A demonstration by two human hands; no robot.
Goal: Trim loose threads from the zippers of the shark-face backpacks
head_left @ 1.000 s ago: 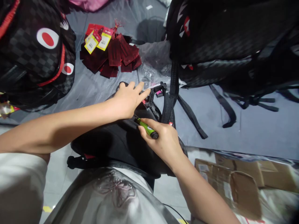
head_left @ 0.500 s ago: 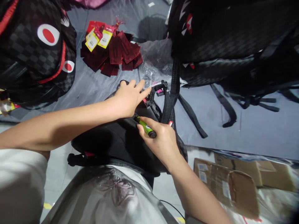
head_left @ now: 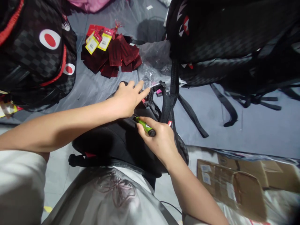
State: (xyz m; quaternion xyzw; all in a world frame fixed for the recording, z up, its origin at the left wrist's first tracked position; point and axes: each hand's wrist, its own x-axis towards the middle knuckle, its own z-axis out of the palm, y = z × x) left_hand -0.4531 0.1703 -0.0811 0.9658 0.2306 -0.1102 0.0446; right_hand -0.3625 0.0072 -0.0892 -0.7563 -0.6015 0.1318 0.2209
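A black backpack (head_left: 117,140) lies tilted across the table edge, against my body. My left hand (head_left: 128,98) rests on its upper part with fingers spread, pressing the fabric. My right hand (head_left: 160,137) is closed around a green-handled tool with a black end (head_left: 145,127). The tool's far end points into the bag's fabric just below my left hand, and its tip is dark and hard to make out. Beside my hands, a black strap (head_left: 167,104) runs up the bag's right side, with a small red label (head_left: 170,123) near it.
Dark red tags with yellow-and-white labels (head_left: 112,51) lie in a pile on the grey-covered table (head_left: 257,131). Clear plastic (head_left: 154,62) sits beside them. Checkered black backpacks stand left (head_left: 30,53) and right (head_left: 222,40), with loose straps. Cardboard boxes (head_left: 248,190) are on the floor at right.
Both hands keep nearly the same place on the backpack, and the tool stays at the same spot with only a slight shift. The view has moved a little.
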